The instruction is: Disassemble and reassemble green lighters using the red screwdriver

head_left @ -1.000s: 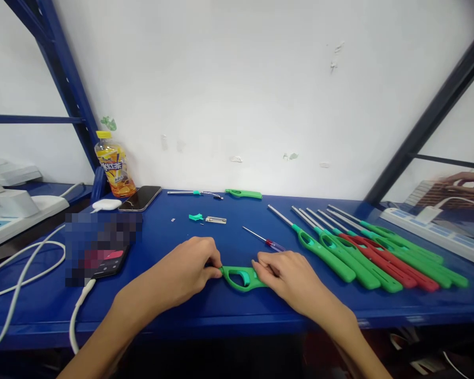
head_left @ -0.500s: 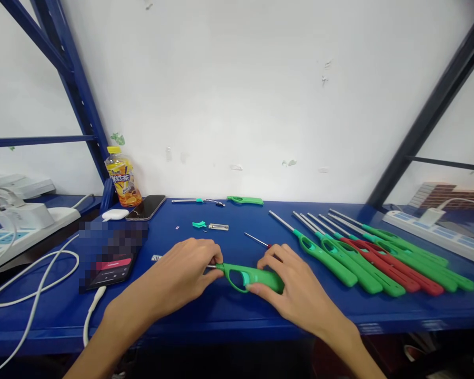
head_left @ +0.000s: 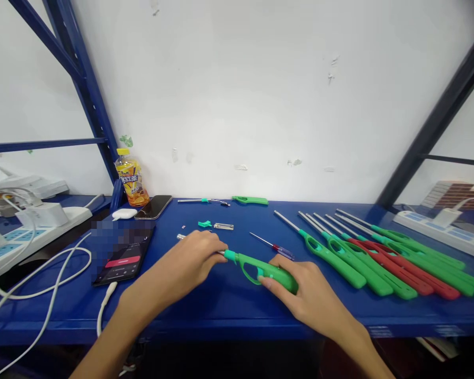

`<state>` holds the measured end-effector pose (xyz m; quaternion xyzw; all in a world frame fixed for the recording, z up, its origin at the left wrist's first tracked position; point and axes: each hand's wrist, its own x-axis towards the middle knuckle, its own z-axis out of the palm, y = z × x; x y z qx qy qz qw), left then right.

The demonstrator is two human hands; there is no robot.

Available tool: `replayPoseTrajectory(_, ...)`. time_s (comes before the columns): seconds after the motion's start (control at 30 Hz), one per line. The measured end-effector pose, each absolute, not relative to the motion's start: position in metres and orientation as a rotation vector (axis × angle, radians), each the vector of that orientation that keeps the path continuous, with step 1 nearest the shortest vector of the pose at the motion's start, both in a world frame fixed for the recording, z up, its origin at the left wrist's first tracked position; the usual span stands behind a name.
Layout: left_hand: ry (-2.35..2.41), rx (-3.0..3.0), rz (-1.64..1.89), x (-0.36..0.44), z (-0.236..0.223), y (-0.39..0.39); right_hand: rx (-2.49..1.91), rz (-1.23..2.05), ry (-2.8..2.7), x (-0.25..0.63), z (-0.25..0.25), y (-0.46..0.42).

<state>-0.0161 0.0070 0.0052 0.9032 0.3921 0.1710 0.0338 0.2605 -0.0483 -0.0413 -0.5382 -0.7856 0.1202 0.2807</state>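
A green long-necked gas lighter (head_left: 249, 265) lies across both my hands above the blue table. My left hand (head_left: 193, 261) is closed round its metal tube, whose silver tip pokes out beyond the fingers. Wrapped about the green handle is my right hand (head_left: 296, 281), with the thumb by the teal trigger. A screwdriver (head_left: 282, 251) with a clear purple and red handle rests just behind my right hand. Farther back lie a teal plastic piece (head_left: 204, 224), a clear fuel tank (head_left: 224, 226), a metal tube with wire (head_left: 203, 201) and a green handle shell (head_left: 250, 200).
Several green and red lighters (head_left: 363, 258) lie in a slanted row at right. At left are two phones (head_left: 123, 260), a white case (head_left: 124, 213), a drink bottle (head_left: 131, 179) and white cables (head_left: 55, 295). Power strips (head_left: 442, 229) flank the table (head_left: 221, 310).
My right hand has shifted slightly right along with the lighter's handle. More of the lighter's teal collar shows beside my left hand, and the screwdriver's handle is now uncovered. The view has shifted slightly.
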Motion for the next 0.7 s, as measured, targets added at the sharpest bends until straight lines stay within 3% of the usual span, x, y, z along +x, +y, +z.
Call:
replayPoseTrajectory(0.37, 1.007, 2.892, 0.608, 0.004, 0.0, 0.001, -1.378, 0.509, -2.012, 0.266, -0.037, -0.055)
replayPoseTrajectory(0.7, 0.994, 2.918, 0.726, 0.01, -0.004, -0.003, -1.432, 0.477, -2.039, 0.27, -0.041, -0.056)
